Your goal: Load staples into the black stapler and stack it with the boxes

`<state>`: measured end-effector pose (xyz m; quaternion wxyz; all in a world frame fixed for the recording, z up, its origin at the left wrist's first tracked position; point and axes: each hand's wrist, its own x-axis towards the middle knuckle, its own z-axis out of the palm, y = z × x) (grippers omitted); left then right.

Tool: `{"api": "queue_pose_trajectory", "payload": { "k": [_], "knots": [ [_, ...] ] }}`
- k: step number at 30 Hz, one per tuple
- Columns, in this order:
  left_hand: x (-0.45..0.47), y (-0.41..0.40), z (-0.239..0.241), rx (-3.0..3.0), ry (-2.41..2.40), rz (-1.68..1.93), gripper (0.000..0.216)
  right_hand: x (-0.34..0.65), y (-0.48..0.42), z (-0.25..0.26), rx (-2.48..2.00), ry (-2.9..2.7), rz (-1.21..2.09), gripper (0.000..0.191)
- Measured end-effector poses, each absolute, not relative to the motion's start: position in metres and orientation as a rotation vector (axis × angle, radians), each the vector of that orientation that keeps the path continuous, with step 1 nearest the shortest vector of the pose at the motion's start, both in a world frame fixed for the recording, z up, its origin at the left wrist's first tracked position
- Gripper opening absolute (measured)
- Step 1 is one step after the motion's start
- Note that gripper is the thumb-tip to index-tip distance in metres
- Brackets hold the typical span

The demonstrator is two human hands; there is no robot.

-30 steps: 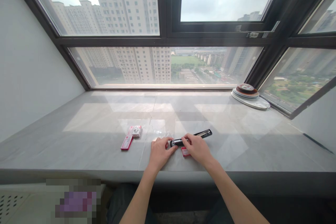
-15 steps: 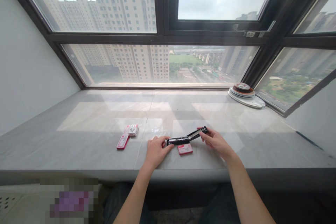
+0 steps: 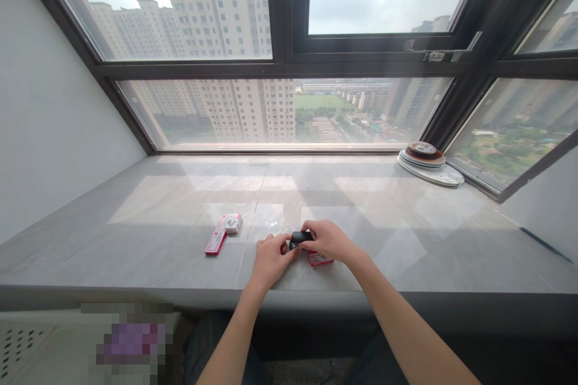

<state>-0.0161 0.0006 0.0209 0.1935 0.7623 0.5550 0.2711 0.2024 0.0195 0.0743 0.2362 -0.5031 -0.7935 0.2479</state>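
Observation:
A black stapler (image 3: 301,236) is between my two hands, low over the grey ledge, its top arm folded down. My left hand (image 3: 272,257) pinches the stapler's left end between thumb and fingers. From the right, my right hand (image 3: 326,237) grips the top of the stapler and hides most of its length. Just below the right hand lies a small red and white box (image 3: 321,258), partly covered by that hand. Farther left, a small white box (image 3: 233,223) rests against or on a longer red and white box (image 3: 216,241).
At the back right corner stands a stack of plates (image 3: 427,162) by the window. A dark thin strip (image 3: 545,244) lies along the right wall. Below the ledge (image 3: 149,240), at lower left, is a pale perforated surface (image 3: 45,352) with a blurred purple patch.
The stapler was swung open with its inner tray showing; now its top arm is folded over. My right hand has moved left with it, close to my left hand.

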Motion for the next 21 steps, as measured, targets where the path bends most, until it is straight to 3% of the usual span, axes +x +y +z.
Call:
{"api": "queue_pose_trajectory", "payload": {
  "k": [3,7,12,15,21],
  "knots": [
    [-0.017,-0.003,0.024,2.149,1.562,0.799,0.033,0.209,0.018,0.078,-1.327,-2.253,0.734,0.022],
    [-0.004,-0.015,0.039,2.205,1.505,0.87,0.053,0.236,0.027,0.068,-1.438,-2.089,0.711,0.031],
    [0.031,-0.024,0.054,2.513,0.893,0.6,0.079,0.267,0.033,0.044,-1.56,-1.775,0.789,0.05],
    [0.027,-0.016,0.055,2.493,0.832,0.552,0.079,0.275,0.02,0.037,-1.486,-1.627,0.952,0.057],
    [-0.029,-0.003,0.047,2.241,1.237,0.663,0.073,0.262,-0.023,0.027,-1.344,-1.327,1.365,0.065]
  ]
}}
